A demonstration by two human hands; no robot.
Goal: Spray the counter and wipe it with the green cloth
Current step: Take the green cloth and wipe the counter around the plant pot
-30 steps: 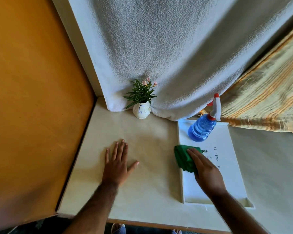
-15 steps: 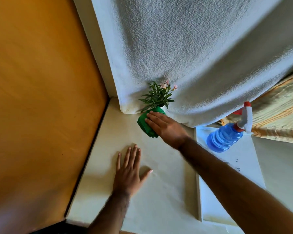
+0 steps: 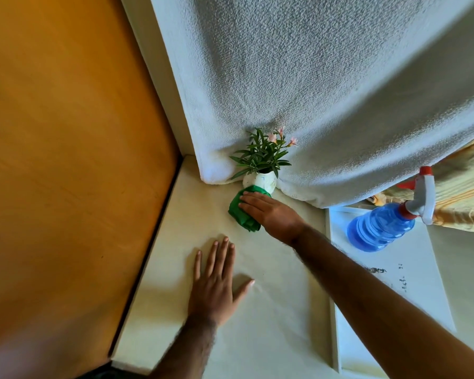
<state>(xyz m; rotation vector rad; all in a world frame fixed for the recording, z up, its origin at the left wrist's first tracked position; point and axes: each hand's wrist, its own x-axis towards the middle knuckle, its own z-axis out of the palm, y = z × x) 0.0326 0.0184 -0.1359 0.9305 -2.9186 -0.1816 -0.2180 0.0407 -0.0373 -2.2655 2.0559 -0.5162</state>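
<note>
The person's right hand (image 3: 268, 212) lies flat, fingers together, pressing the bunched green cloth (image 3: 242, 213) down onto the pale cream counter (image 3: 271, 337) near its far edge. That flat palm, as I read it, is there to keep the cloth hard against the surface for wiping, not to grip it. The left hand (image 3: 216, 285) is spread wide, palm down on the counter closer to the near edge and toward the left side, holding nothing; it looks like a brace while the other arm reaches across.

The cloth's far end touches, or sits just in front of, the small white pot of green leaves and pink flowers (image 3: 260, 170), which stands at the far edge against the hanging grey-white textured towel (image 3: 326, 91). That pot is the obstacle: a wipe pushed further back would likely nudge or tip it, so strokes there need to go round it.

To the right, a white flat tray (image 3: 422, 283) rests on the counter, its raised left rim bounding the open stretch. On its far corner stands the blue plastic spray bottle with a white and red trigger (image 3: 381, 228), well clear of both hands. An orange wall (image 3: 66, 160) runs along the counter's left edge.
</note>
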